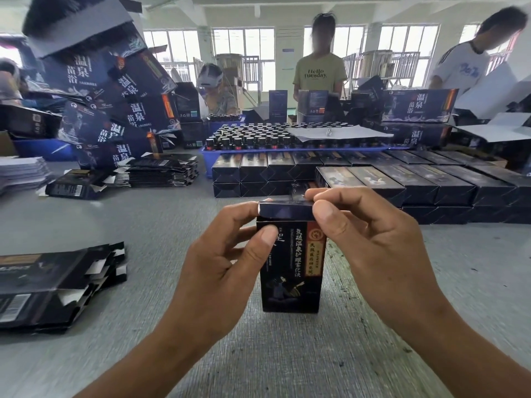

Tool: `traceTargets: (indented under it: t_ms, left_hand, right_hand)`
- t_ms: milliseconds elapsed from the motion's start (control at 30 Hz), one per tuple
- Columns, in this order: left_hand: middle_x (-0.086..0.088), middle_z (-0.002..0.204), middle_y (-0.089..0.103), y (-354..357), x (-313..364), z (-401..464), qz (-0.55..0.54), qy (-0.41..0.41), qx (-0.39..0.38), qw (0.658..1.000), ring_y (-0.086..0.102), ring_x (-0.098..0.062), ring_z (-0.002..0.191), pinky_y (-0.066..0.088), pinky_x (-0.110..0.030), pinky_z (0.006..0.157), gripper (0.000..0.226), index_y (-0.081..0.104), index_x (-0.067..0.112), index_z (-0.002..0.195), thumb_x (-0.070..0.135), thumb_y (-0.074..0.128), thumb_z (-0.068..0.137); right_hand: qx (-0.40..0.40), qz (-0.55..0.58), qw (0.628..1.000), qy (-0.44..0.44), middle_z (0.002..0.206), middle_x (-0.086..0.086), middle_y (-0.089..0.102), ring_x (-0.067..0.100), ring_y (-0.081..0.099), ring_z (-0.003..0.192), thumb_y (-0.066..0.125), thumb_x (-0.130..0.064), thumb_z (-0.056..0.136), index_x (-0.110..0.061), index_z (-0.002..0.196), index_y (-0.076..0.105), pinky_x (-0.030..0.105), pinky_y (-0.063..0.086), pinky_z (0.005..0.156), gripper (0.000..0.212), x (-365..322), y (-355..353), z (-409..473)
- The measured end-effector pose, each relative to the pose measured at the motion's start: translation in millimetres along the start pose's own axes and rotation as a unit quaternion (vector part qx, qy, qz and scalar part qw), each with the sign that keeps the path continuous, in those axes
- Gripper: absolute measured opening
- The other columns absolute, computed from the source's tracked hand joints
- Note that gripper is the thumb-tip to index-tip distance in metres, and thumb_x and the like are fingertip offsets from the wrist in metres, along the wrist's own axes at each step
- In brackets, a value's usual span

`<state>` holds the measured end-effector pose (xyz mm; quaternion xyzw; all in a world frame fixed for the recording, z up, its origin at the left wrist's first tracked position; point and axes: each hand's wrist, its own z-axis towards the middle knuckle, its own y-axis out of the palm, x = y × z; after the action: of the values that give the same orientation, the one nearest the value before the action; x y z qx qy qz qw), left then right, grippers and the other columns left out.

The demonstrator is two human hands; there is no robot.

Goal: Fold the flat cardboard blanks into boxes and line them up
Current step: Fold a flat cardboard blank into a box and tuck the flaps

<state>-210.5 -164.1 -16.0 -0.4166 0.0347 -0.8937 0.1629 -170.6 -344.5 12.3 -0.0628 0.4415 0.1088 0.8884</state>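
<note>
Head view, box (291, 271) upright, both hands' grip pinching top flap (286, 209)

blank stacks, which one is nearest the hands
The stack of blanks at the table's near left edge, beside the left hand; the other stack lies farther back.

One box in hand, rows of finished ones behind it

Two hands, the left hand (227, 254) and right hand (370, 239), share one upright box (291, 265). At nine o'clock lies one stack of flat blanks (51, 285), with two more stacks (161, 170) at eleven. One blue tray (287, 152) of bottles sits at twelve; the bottles and the finished boxes (402, 182) at one o'clock are too many to count. Three people (319, 73) stand beyond.
</note>
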Motion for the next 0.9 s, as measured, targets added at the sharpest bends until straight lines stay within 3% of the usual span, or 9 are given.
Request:
traceTargets:
  t_ms: [200,267,433,567,700,767,900]
  left_hand:
    - [0.007,0.118,0.072,-1,0,0,-0.017,-0.01,0.015,1.0,0.068,-0.021,0.112,0.057,-0.04,0.089,0.023,0.056,0.037,0.112,0.043,0.061,0.091]
    - [0.007,0.117,0.072,-1,2,0,-0.023,-0.009,0.012,1.0,0.068,-0.021,0.112,0.056,-0.041,0.089,0.021,0.058,0.038,0.111,0.042,0.061,0.091]
    - [0.002,0.106,0.075,2,7,1,-0.051,-0.001,0.029,0.998,0.071,-0.018,0.103,0.058,-0.026,0.083,0.012,0.062,0.035,0.104,0.041,0.057,0.096]
    - [0.001,0.096,0.075,3,6,2,-0.018,-0.01,0.055,0.998,0.072,-0.018,0.09,0.058,-0.024,0.076,0.008,0.057,0.042,0.104,0.043,0.057,0.097]
    - [0.01,0.115,0.071,0,6,2,0.015,-0.012,0.035,0.999,0.067,-0.009,0.109,0.057,-0.022,0.081,0.036,0.053,0.052,0.131,0.051,0.053,0.095]
    - [0.017,0.116,0.07,-2,5,2,0.041,0.011,0.028,0.999,0.066,-0.007,0.11,0.057,-0.018,0.078,0.032,0.062,0.043,0.127,0.045,0.052,0.097]
    - [0.012,0.118,0.069,-6,0,3,0.06,0.023,0.007,0.998,0.067,-0.015,0.111,0.058,-0.023,0.08,0.031,0.064,0.037,0.124,0.042,0.054,0.096]
  right_hand:
    - [0.014,-0.038,0.999,-0.021,0.093,-0.007,0.076,0.016,0.072,0.079,0.066,-0.031,0.091,-0.024,0.095,0.073,0.024,0.06,0.07,0.011,-1,0,-1]
    - [0.005,-0.042,0.999,-0.027,0.096,-0.01,0.076,0.012,0.073,0.084,0.066,-0.029,0.09,-0.024,0.095,0.073,0.02,0.058,0.07,0.01,-2,-1,0]
    - [-0.01,-0.041,0.999,-0.03,0.1,-0.015,0.075,0.006,0.072,0.088,0.069,-0.025,0.087,-0.023,0.091,0.075,0.013,0.054,0.073,0.008,-2,-4,1]
    - [-0.019,-0.04,0.999,-0.02,0.107,-0.013,0.074,0.01,0.072,0.093,0.07,-0.027,0.083,-0.023,0.092,0.076,0.018,0.055,0.078,0.012,1,-5,1]
    - [-0.022,-0.048,0.998,-0.019,0.109,-0.013,0.074,0.012,0.071,0.097,0.069,-0.027,0.084,-0.024,0.094,0.076,0.021,0.057,0.082,0.012,4,-6,1]
    - [-0.02,-0.052,0.998,-0.019,0.111,-0.013,0.073,0.012,0.071,0.098,0.068,-0.027,0.085,-0.024,0.094,0.075,0.021,0.057,0.083,0.012,6,-6,1]
    - [-0.017,-0.053,0.998,-0.015,0.113,-0.014,0.073,0.011,0.072,0.097,0.068,-0.03,0.084,-0.022,0.095,0.075,0.022,0.058,0.084,0.015,9,-6,2]
